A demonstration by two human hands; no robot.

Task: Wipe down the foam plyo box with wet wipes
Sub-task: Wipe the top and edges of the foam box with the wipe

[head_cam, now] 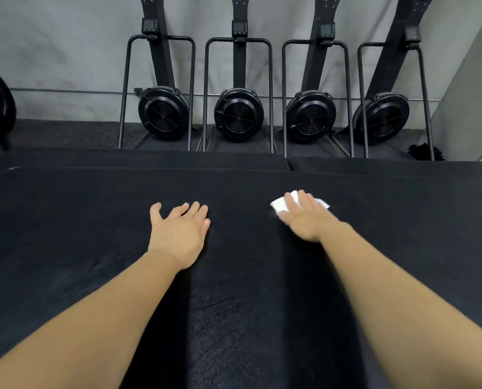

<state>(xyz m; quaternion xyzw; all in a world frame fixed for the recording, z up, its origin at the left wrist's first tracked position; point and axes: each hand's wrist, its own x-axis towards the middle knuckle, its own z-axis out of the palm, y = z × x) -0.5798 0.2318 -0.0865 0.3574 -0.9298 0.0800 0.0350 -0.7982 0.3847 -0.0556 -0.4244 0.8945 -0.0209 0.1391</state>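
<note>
The white wet wipe (279, 204) lies under the straight fingers (304, 199) of the right hand (304, 220), pressed flat on the black plyo box (234, 276). The left hand (178, 228) rests open beside it. No writing is readable.

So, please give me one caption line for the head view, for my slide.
The right hand presses a wipe on the black box; the left hand rests flat on it.

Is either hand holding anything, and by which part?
Nothing is gripped: the right hand presses a wet wipe by its middle onto the foam plyo box; the left hand rests empty.
</note>
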